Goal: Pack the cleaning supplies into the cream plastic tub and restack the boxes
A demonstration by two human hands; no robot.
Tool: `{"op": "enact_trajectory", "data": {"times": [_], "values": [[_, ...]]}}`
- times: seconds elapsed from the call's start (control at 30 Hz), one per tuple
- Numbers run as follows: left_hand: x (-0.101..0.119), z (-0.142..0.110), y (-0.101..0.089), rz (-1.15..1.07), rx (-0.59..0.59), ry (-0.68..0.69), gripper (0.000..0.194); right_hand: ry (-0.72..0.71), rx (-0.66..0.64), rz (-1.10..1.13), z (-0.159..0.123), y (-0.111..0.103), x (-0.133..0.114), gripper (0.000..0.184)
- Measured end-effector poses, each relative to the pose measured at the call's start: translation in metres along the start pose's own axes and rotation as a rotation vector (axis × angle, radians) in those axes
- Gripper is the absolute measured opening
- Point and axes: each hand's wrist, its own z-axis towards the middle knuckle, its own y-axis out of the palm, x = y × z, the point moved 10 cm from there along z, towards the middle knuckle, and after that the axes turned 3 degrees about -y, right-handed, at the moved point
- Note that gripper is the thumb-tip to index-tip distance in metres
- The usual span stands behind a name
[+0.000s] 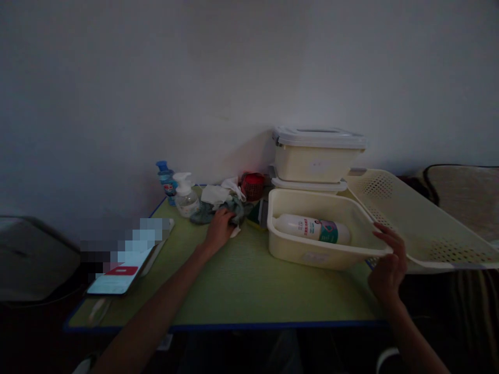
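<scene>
My left hand [220,227] is closed on a crumpled grey-green cloth [237,209] at the back middle of the table; its fingertips are partly hidden in the folds. My right hand [390,262] grips the right end of a cream plastic bin [312,259], fingers over the rim. A white bottle [307,227] with a green and purple label lies on its side in the bin. White tissues or cloths [215,194] lie behind the grey-green cloth. Between cloth and bin is a green and yellow item [255,215], perhaps a sponge.
A lidded cream box [317,161] stands behind the bin, on another lid. A large perforated basket [413,223] juts past the green table's right edge. At left are a pump bottle [187,201], a blue bottle [167,184] and a phone [117,278]. A red container [252,186] stands near the wall.
</scene>
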Motion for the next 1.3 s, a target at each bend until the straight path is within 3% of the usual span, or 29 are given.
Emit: {"op": "enact_trajectory", "data": {"times": [0.07, 0.1, 0.2, 0.23, 0.27, 0.33, 0.43, 0.53, 0.63, 0.73, 0.87, 1.17, 1.3], "values": [[-0.005, 0.0, -0.006, -0.041, 0.034, -0.033, 0.02, 0.035, 0.013, -0.063, 0.0, -0.007, -0.005, 0.036], [-0.008, 0.0, -0.01, -0.069, 0.059, -0.054, 0.018, 0.027, 0.085, -0.114, -0.001, -0.017, -0.011, 0.03], [-0.02, -0.001, -0.023, -0.179, 0.142, -0.127, 0.013, -0.127, 0.357, -0.234, -0.007, -0.042, -0.056, 0.031], [-0.024, 0.0, -0.027, -0.223, 0.165, -0.153, 0.013, -0.184, 0.341, -0.217, -0.007, -0.036, -0.074, 0.031], [-0.028, 0.0, -0.03, -0.272, 0.184, -0.178, 0.012, -0.237, 0.253, -0.155, -0.005, -0.022, -0.092, 0.024], [-0.034, 0.003, -0.033, -0.381, 0.204, -0.223, 0.01, -0.335, -0.195, -0.027, -0.006, 0.041, -0.13, 0.017], [-0.044, 0.006, -0.032, -0.566, 0.211, -0.287, 0.008, -0.419, -0.734, 0.105, -0.035, 0.128, -0.181, 0.014], [-0.048, 0.007, -0.029, -0.763, 0.207, -0.333, 0.014, -0.305, -1.089, 0.113, -0.063, 0.197, -0.193, 0.015], [-0.045, 0.008, -0.026, -0.935, 0.178, -0.343, 0.02, -0.194, -1.254, 0.089, -0.08, 0.242, -0.189, 0.021], [-0.037, 0.008, -0.022, -1.051, 0.131, -0.344, 0.02, -0.113, -1.25, 0.095, -0.084, 0.267, -0.182, 0.03], [-0.033, 0.007, -0.02, -1.138, 0.092, -0.373, 0.017, 0.029, -1.174, 0.104, -0.088, 0.286, -0.167, 0.034], [-0.045, 0.002, -0.018, -1.306, 0.03, -0.538, 0.034, 0.128, -1.096, 0.15, -0.092, 0.287, -0.15, 0.052], [-0.048, 0.005, -0.017, -1.145, 0.001, -0.511, 0.037, 0.144, -1.077, 0.174, -0.091, 0.287, -0.151, 0.058]]}}
